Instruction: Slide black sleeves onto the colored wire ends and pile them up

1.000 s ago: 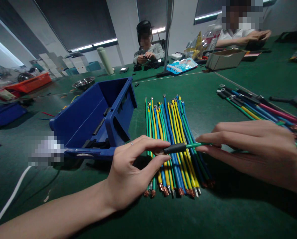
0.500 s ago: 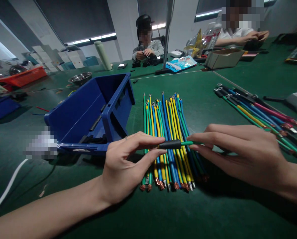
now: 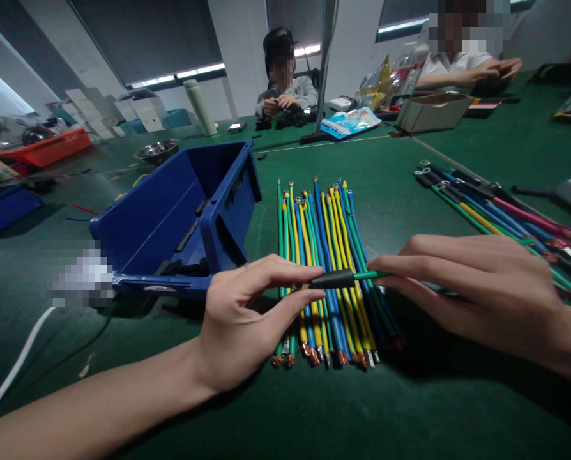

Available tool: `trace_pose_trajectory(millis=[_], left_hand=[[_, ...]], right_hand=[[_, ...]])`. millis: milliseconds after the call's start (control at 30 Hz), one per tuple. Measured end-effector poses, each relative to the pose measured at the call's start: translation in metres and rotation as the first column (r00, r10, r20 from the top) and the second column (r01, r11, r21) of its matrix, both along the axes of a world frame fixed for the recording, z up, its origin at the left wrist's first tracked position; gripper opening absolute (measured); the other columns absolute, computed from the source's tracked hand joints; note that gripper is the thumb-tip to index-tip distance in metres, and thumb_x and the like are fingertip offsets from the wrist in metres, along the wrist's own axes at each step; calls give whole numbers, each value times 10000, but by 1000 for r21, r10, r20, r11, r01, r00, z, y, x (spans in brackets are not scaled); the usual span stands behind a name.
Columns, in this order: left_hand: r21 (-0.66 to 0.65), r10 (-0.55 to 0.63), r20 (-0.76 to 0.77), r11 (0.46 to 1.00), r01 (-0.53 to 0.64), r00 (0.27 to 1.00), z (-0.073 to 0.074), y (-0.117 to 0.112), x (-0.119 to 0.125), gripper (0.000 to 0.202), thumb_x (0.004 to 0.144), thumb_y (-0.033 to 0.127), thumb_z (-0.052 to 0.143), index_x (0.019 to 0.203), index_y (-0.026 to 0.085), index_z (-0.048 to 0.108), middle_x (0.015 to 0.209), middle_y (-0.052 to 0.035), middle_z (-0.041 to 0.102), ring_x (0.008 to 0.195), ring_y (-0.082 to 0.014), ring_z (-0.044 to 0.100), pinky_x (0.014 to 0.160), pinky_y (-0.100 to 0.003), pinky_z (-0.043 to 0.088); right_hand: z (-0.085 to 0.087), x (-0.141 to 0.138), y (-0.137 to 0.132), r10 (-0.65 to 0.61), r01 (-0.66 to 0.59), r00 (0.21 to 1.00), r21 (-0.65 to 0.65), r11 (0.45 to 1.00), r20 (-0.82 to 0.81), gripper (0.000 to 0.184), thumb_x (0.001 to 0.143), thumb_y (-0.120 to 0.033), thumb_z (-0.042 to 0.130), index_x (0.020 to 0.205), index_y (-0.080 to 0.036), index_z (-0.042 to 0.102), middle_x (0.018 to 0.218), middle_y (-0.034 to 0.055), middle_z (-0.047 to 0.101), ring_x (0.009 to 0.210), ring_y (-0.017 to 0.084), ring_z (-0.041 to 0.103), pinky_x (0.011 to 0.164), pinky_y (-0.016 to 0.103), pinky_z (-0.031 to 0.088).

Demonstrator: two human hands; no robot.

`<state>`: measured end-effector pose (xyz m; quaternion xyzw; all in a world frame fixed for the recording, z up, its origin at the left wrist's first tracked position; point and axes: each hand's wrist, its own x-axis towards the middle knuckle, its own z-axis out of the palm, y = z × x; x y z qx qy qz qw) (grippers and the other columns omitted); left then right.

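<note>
Between thumb and fingers, my left hand [image 3: 254, 319] pinches the end of a black sleeve [image 3: 333, 279], where a small metal lug seems to poke out at the fingertips. That sleeve sits around a green wire [image 3: 366, 275]. Closed on the same wire, to the right of the sleeve, is my right hand [image 3: 477, 294]. Beneath both hands lies a row of cut cables [image 3: 333, 236], green, yellow and blue, with ring lugs at the far ends and mostly bare copper at the near ends.
Left of the cables a blue bin [image 3: 170, 204] holds black sleeves. More cables [image 3: 501, 211] lie at the right. Farther back are a metal bowl [image 3: 156, 151], a cardboard box [image 3: 433, 112], a blue packet [image 3: 350, 123] and a green bottle [image 3: 200, 107]. Two people sit across the table.
My left fingertips have slid slightly off the sleeve toward its left end, showing more of the metal end. The rest of the view has shifted only slightly.
</note>
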<state>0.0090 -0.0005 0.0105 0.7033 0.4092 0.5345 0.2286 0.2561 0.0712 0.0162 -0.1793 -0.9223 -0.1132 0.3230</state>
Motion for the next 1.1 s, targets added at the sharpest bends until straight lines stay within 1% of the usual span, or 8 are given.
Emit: trace_pose_trajectory(millis=[100,233,400,533,633,767,933,1100], left_hand=[[48,-28,-12,998,28,1000,-1,1,-1,244,794,13,746,991,154,726,926,-29,762,826,-134,708,760,-236,570],[33,-54,-29,998,55,998,-3,1,-1,238,815,19,725,1006,160,715,935,-25,755,848,-128,707,779,-223,569],[-91,-33,33,995,36,999,-2,1,2,234,825,72,734,1009,199,664,928,14,720,850,-102,706,803,-164,568],[-190,-40,70,980,53,997,2,2,2,227,859,180,714,1055,195,601,938,-11,686,836,-137,690,769,-220,576],[-255,-72,-19,965,65,997,5,4,-2,92,957,265,569,995,183,591,849,-21,648,735,-142,640,660,-247,534],[-264,-135,-155,960,91,979,7,4,-4,196,995,257,453,877,176,588,765,-16,597,681,-141,583,622,-259,469],[-240,-172,-226,964,117,959,9,2,-2,192,965,203,448,832,172,582,710,-1,562,616,-126,524,570,-250,422],[-281,-221,-245,948,149,944,11,3,-1,207,944,198,439,776,175,556,680,6,557,618,-131,535,581,-253,421]], right_hand=[[0,0,1,13,-13,1000,-12,1000,6,105,927,-152,552,1011,-165,614,708,5,619,567,110,528,508,254,360],[0,-3,0,49,-49,996,-10,999,74,152,932,-127,517,1062,-136,595,817,46,647,675,140,564,572,264,398],[3,-4,-2,70,-74,988,19,997,141,254,952,-86,423,1154,-122,572,808,36,639,653,131,546,553,258,372],[6,1,-1,31,-44,986,77,996,161,275,933,-69,436,1173,-129,559,841,43,672,635,130,567,517,270,361],[9,4,-2,-2,-16,982,93,996,190,310,914,-43,436,1188,-132,553,869,56,687,640,139,590,517,286,372],[9,2,-5,17,-30,979,64,997,201,298,926,-69,440,1192,-131,558,849,51,677,663,143,611,545,283,398],[4,-7,-9,23,-14,993,-83,996,112,275,977,-235,450,1209,-121,545,770,8,642,584,116,572,507,262,368],[5,-9,-11,58,-54,987,-30,998,153,261,1002,-190,413,1199,-148,579,672,-35,542,507,87,481,470,252,292]])
